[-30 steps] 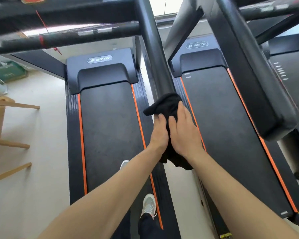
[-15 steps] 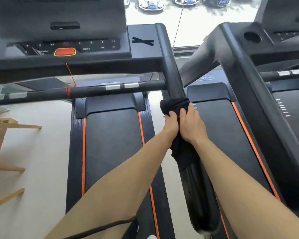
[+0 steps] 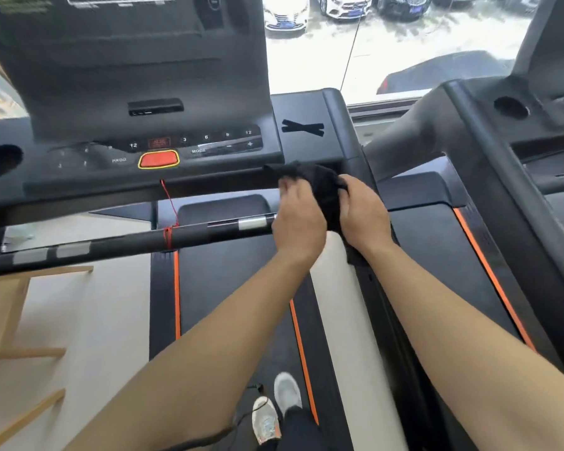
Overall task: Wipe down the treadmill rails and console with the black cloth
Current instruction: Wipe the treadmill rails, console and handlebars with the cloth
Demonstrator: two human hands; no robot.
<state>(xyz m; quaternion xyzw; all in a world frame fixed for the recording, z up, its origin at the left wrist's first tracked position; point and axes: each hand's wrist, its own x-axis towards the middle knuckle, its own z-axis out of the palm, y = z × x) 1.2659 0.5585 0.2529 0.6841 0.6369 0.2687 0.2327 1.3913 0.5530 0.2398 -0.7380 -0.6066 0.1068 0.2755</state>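
At the far left, a pale wooden frame (image 3: 12,304) is seen standing on the light floor. Above it, a round cup recess (image 3: 0,161) is set into the left end of the treadmill console (image 3: 127,76), whose dark screen panel rises above a row of numbered keys. A red stop button (image 3: 158,159) with a yellow rim is placed below the keys, and a red cord (image 3: 169,203) is hung from under it and tied round the black crossbar (image 3: 111,244). Beneath the bar, the black belt (image 3: 228,288) is bordered by orange stripes, and two light shoes (image 3: 275,408) are planted on it.

The left hand (image 3: 298,219) is raised at the console's lower right corner; its fingers are curled and the left part of the black cloth (image 3: 323,187) is pinched by them. The cloth is bunched between both hands, against the console's front edge just beside the right rail (image 3: 339,125). The cloth's right side is gripped by the right hand (image 3: 365,216), thumb and fingers closed round it. A black tape cross (image 3: 302,127) is stuck on the flat panel above the cloth. Further right, a neighbouring treadmill (image 3: 502,196) is seen, and parked cars (image 3: 287,14) are visible through the window.
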